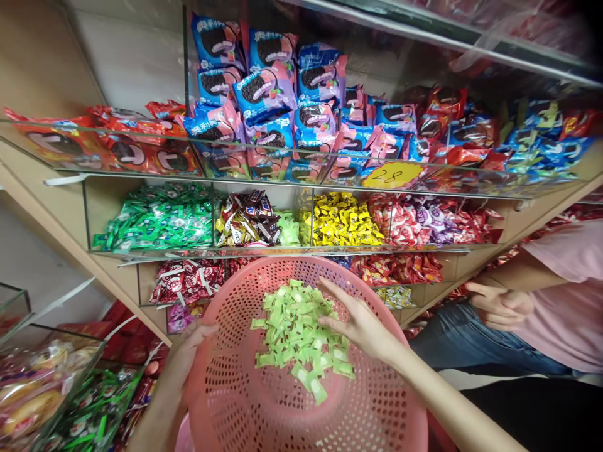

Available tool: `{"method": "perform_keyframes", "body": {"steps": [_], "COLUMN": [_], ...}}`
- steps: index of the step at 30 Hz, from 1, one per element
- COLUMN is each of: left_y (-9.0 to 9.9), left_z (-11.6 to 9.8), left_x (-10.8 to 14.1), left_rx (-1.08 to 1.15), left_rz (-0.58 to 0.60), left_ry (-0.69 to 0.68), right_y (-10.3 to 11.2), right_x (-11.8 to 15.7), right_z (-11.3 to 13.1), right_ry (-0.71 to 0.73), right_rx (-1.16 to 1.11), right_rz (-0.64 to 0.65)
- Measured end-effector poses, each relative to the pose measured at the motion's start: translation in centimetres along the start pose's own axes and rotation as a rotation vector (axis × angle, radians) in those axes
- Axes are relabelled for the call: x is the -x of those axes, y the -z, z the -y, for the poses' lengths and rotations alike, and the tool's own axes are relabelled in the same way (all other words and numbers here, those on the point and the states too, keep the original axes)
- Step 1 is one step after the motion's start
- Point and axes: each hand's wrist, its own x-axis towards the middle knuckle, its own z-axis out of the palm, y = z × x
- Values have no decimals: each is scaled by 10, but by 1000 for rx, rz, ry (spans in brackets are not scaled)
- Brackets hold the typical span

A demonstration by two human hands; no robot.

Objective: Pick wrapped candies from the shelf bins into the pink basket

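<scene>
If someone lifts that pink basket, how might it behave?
The pink basket is probably light for its size, since it is perforated all around. It may flex slightly, as it looks like plastic. The green packets lie loose inside, so they would likely slide if it tilted.

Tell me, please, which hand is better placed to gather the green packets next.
Probably the right hand: it reaches over the edge of the green packets, while the left hand holds the pink basket.

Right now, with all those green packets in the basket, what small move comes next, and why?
Perhaps gather some green packets with the right hand: it is spread open at the pile's edge, while the left hand holds the pink basket.
</scene>
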Motion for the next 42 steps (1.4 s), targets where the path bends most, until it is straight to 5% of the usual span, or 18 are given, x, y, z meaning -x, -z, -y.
{"method": "perform_keyframes", "body": {"steps": [6, 9, 13, 20, 25, 33, 37, 42], "left_y": [-3, -3, 0, 17, 18, 3, -3, -10], "left_z": [5, 6, 4, -15, -34, -18, -16, -17], "left_x": [2, 3, 0, -19, -31, -15, 3, 19], "left_rx": [-15, -21, -54, -149, -139, -120, -70, 79], "left_rz": [-88, -75, -57, -41, 42, 25, 90, 37], "left_ry": [3, 25, 9, -39, 59, 91, 148, 136], "right_y": [33, 38, 23, -23, -32, 19, 48, 45], "right_x": [52, 82, 101, 119, 127, 96, 92, 103], "right_z": [-31, -39, -23, 3, 14, 21, 20, 13], "right_ry": [-248, -552, -827, -894, -905, -886, -869, -809], "right_rx": [208, -244, -1048, -1282, -1297, -1156, -1052, -1016], "right_rz": [-407, -518, -348, -517, -502, -701, -585, -559]}}
